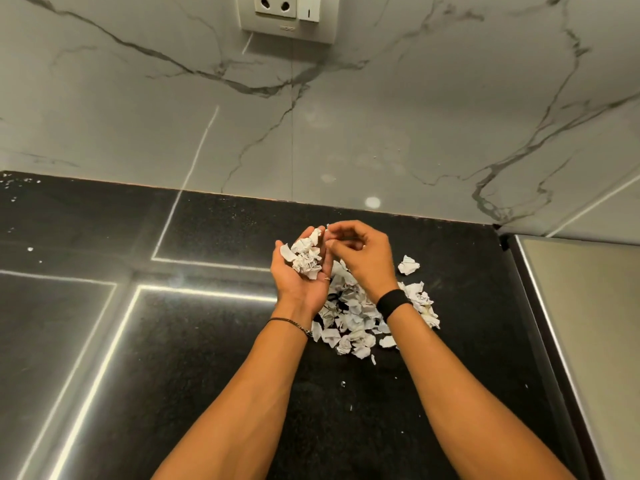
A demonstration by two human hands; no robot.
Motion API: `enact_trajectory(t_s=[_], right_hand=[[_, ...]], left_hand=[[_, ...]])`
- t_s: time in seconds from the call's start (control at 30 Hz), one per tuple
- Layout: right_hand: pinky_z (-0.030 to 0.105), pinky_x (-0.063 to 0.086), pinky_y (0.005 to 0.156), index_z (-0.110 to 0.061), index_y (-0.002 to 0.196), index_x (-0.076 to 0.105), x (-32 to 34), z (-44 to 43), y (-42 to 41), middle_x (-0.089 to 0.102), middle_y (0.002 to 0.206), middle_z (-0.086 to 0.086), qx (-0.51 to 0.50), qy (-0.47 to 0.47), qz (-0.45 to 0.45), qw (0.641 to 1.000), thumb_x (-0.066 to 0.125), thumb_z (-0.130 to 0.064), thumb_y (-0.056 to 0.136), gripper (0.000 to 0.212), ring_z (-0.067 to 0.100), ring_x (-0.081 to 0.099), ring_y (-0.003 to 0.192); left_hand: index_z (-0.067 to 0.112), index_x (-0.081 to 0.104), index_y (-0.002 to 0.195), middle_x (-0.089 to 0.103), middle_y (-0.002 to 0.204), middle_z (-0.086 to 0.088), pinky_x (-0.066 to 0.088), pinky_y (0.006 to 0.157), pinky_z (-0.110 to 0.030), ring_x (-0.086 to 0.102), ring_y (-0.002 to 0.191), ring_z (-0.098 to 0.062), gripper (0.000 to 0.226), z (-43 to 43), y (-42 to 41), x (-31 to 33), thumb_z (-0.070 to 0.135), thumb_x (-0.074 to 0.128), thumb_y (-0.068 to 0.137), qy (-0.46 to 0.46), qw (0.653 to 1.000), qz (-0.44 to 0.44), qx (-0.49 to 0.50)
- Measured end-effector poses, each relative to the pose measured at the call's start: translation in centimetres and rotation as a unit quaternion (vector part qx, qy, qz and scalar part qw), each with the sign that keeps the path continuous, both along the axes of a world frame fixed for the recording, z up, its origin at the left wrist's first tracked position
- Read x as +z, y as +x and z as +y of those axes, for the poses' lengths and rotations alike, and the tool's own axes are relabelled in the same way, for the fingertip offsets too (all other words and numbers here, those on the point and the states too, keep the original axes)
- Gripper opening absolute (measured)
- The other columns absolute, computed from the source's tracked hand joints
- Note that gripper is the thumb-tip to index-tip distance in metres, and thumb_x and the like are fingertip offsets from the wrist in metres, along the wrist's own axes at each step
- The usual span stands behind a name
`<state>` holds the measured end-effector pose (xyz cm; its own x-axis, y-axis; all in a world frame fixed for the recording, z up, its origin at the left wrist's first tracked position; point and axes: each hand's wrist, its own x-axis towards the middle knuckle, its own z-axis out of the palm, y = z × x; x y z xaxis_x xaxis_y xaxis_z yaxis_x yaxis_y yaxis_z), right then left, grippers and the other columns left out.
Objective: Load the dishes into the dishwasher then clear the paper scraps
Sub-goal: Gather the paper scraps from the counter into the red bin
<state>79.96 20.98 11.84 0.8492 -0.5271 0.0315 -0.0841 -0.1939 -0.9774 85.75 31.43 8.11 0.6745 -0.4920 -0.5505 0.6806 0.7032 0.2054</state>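
Note:
A heap of crumpled white paper scraps [356, 323] lies on the black speckled counter [214, 341], partly hidden under my wrists. My left hand [294, 278] is cupped palm up above the heap and holds a bunch of scraps [304, 258]. My right hand [360, 254] hovers just right of it, fingers curled and pinched near a tiny scrap [327, 226] at the left fingertips. One loose scrap [408, 265] lies apart at the right. No dishes or dishwasher are in view.
A marble-patterned wall [346, 133] rises behind the counter, with a socket plate [287, 15] at the top. A beige panel [588, 323] borders the counter on the right. Small white crumbs [343, 383] dot the counter.

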Motion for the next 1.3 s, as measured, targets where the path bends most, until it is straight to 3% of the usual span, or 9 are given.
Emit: enact_trajectory(t_s=[0.17, 0.27, 0.37, 0.47, 0.57, 0.77, 0.87, 1.07, 1.3], right_hand=[[0.029, 0.058, 0.091, -0.019, 0.104, 0.075, -3.3, -4.1, 4.0, 0.074, 0.101, -0.003, -0.011, -0.136, 0.085, 0.987, 0.072, -0.003, 0.088, 0.023, 0.008, 0.07, 0.093], [0.038, 0.05, 0.101, -0.021, 0.119, 0.073, -6.2, -5.1, 6.7, 0.069, 0.121, 0.002, 0.108, -0.324, 0.163, 0.926, 0.071, -0.009, 0.09, 0.032, 0.021, 0.064, 0.112], [0.038, 0.046, 0.097, -0.02, 0.114, 0.076, -7.3, -5.1, 7.3, 0.069, 0.114, 0.005, 0.133, -0.412, 0.185, 0.882, 0.065, -0.014, 0.095, 0.022, 0.03, 0.061, 0.109], [0.042, 0.053, 0.093, -0.019, 0.11, 0.076, -6.0, -3.8, 5.8, 0.072, 0.106, 0.003, 0.06, -0.314, 0.153, 0.935, 0.067, -0.023, 0.096, 0.018, 0.022, 0.066, 0.1], [0.031, 0.056, 0.088, -0.018, 0.111, 0.076, -2.4, -0.4, 2.7, 0.073, 0.105, -0.004, 0.027, -0.181, 0.043, 0.982, 0.07, -0.025, 0.094, 0.02, 0.008, 0.066, 0.096], [0.013, 0.037, 0.101, -0.033, 0.121, 0.07, 1.6, 5.6, -3.0, 0.065, 0.125, -0.019, 0.118, -0.164, -0.015, 0.979, 0.076, -0.019, 0.087, 0.037, 0.006, 0.053, 0.121], [0.02, 0.046, 0.102, -0.024, 0.122, 0.071, 2.4, 6.4, -4.4, 0.067, 0.126, -0.011, 0.03, -0.003, -0.078, 0.996, 0.06, 0.0, 0.092, 0.039, 0.006, 0.059, 0.122], [0.025, 0.053, 0.096, -0.011, 0.126, 0.067, 2.2, 9.8, -5.0, 0.07, 0.126, 0.001, -0.089, 0.282, -0.098, 0.95, 0.038, -0.002, 0.101, 0.04, 0.009, 0.064, 0.12], [0.02, 0.052, 0.092, -0.006, 0.129, 0.065, 0.1, 15.7, -7.3, 0.071, 0.126, 0.003, -0.038, 0.396, -0.057, 0.916, 0.042, -0.015, 0.106, 0.034, 0.009, 0.065, 0.118]], left_hand=[[0.0, 0.065, 0.124, 0.07, 0.124, -0.023, 0.055, 0.101, -0.044, 0.067, 0.117, -0.035, 0.062, 0.9, 0.7, -0.2, 0.053, 0.04, 0.104, -0.001, 0.999, 0.02, 0.038], [-0.001, 0.066, 0.123, 0.07, 0.123, -0.023, 0.056, 0.099, -0.044, 0.067, 0.117, -0.036, 0.062, 2.1, 0.9, -0.5, 0.053, 0.04, 0.104, 0.007, 0.998, 0.022, 0.058], [-0.002, 0.066, 0.122, 0.07, 0.123, -0.024, 0.053, 0.103, -0.045, 0.068, 0.113, -0.037, 0.063, 3.1, 1.2, -0.5, 0.053, 0.041, 0.104, 0.01, 0.997, 0.018, 0.076], [-0.001, 0.066, 0.122, 0.069, 0.124, -0.024, 0.052, 0.104, -0.045, 0.067, 0.115, -0.037, 0.063, 3.7, 1.1, -0.4, 0.054, 0.039, 0.105, 0.008, 0.997, 0.012, 0.081], [0.001, 0.066, 0.124, 0.07, 0.124, -0.023, 0.055, 0.1, -0.044, 0.07, 0.109, -0.035, 0.063, 3.4, 0.5, -0.3, 0.054, 0.037, 0.105, 0.006, 0.997, 0.005, 0.075], [0.006, 0.066, 0.126, 0.069, 0.126, -0.017, 0.042, 0.115, -0.043, 0.066, 0.116, -0.031, 0.063, 2.6, -1.9, 1.3, 0.054, 0.03, 0.105, -0.029, 0.998, -0.028, 0.056], [0.004, 0.068, 0.122, 0.069, 0.124, -0.021, 0.045, 0.113, -0.045, 0.067, 0.112, -0.034, 0.061, 3.1, -3.6, 3.1, 0.053, 0.037, 0.104, -0.071, 0.995, -0.025, 0.071], [0.001, 0.067, 0.121, 0.069, 0.122, -0.023, 0.051, 0.105, -0.044, 0.07, 0.108, -0.036, 0.059, 4.9, -6.4, 4.4, 0.051, 0.041, 0.103, -0.09, 0.989, -0.029, 0.112], [0.003, 0.069, 0.111, 0.071, 0.115, -0.02, 0.042, 0.116, -0.043, 0.067, 0.11, -0.034, 0.055, 10.6, -10.1, 2.9, 0.052, 0.046, 0.101, -0.025, 0.979, -0.035, 0.198]])
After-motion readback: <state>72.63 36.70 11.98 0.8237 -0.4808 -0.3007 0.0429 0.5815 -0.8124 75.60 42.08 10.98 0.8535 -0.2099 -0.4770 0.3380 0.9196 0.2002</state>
